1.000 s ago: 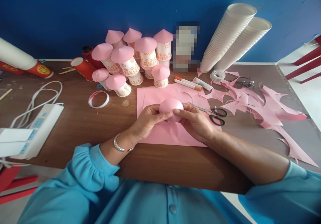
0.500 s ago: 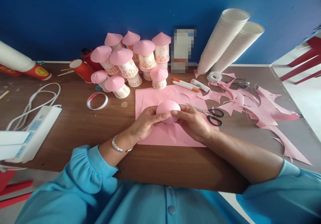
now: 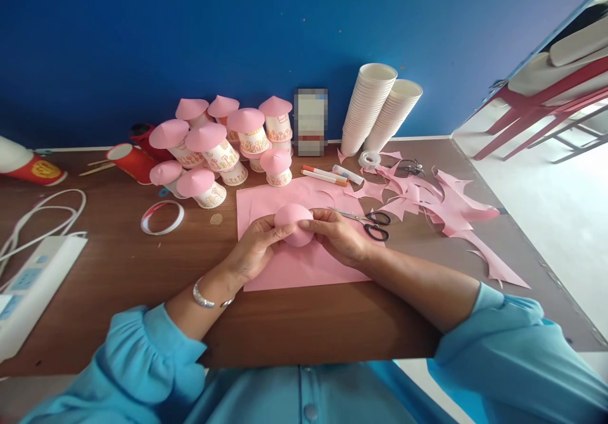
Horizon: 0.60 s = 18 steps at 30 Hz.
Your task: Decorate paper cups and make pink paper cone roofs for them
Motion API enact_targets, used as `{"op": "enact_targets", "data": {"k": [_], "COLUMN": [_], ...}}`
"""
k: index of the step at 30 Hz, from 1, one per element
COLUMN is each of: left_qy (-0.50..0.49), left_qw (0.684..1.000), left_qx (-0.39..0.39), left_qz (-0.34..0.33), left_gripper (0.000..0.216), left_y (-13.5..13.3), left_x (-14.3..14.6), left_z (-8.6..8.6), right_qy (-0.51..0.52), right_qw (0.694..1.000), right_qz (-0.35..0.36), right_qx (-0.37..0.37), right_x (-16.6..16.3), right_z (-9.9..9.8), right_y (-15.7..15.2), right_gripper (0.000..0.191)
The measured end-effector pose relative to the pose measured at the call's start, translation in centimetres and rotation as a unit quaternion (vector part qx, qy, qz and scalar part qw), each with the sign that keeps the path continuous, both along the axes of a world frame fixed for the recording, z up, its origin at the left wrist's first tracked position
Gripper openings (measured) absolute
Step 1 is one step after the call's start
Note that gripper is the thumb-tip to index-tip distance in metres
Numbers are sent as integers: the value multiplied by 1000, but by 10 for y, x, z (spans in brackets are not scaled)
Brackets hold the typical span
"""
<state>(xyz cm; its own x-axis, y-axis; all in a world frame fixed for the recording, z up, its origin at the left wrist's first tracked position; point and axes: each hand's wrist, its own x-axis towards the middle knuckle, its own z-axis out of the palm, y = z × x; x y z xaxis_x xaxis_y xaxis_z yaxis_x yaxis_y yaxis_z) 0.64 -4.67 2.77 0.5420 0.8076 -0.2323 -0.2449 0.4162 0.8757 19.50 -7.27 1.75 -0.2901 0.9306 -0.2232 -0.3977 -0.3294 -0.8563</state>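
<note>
Between my two hands is a round pink paper cone [image 3: 293, 217], held above a pink paper sheet [image 3: 304, 269] on the table. My left hand [image 3: 259, 246] pinches its left edge, thumb on top. On the other side my right hand [image 3: 339, 234] grips the right edge, its thumb also pressing the upper face. Both hands' fingertips are partly hidden under the paper. Black-handled scissors [image 3: 376, 225] lie just right of my right hand, blades toward it. Beyond the sheet stand several decorated paper cups with pink cone tops [image 3: 206, 137].
Pink paper scraps [image 3: 458, 205] spread over the right side. Two tall stacks of white paper cups [image 3: 370, 107] stand by the blue wall. Markers [image 3: 327, 177] and a tape roll [image 3: 369, 160] lie nearer. A larger tape roll [image 3: 162, 229] and a power strip [image 3: 42, 291] are at left.
The camera view has shifted, so the table's things appear further left and mostly lower. Both hands keep hold of the pink paper cone, which looks slightly turned.
</note>
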Motion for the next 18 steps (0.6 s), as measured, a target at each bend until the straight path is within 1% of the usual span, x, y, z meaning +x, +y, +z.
{"op": "enact_targets", "data": {"k": [4, 7, 13, 18], "left_qy": [-25, -19, 6, -2], "left_qw": [999, 999, 999, 999], "left_qx": [-13, -10, 12, 26], "left_qz": [15, 24, 53, 41], "left_gripper": [41, 39, 31, 32], "left_y": [0, 1, 1, 0], "left_x": [0, 0, 1, -1], "left_z": [-2, -6, -9, -8], "right_qy": [55, 65, 56, 45], "right_qw": [998, 996, 997, 998], "right_qz": [-29, -57, -42, -47], "right_qx": [-22, -27, -28, -24], "right_x": [0, 0, 0, 1], "right_z": [3, 7, 5, 1], "right_y": [2, 3, 4, 5], "right_gripper": [33, 33, 32, 32]}}
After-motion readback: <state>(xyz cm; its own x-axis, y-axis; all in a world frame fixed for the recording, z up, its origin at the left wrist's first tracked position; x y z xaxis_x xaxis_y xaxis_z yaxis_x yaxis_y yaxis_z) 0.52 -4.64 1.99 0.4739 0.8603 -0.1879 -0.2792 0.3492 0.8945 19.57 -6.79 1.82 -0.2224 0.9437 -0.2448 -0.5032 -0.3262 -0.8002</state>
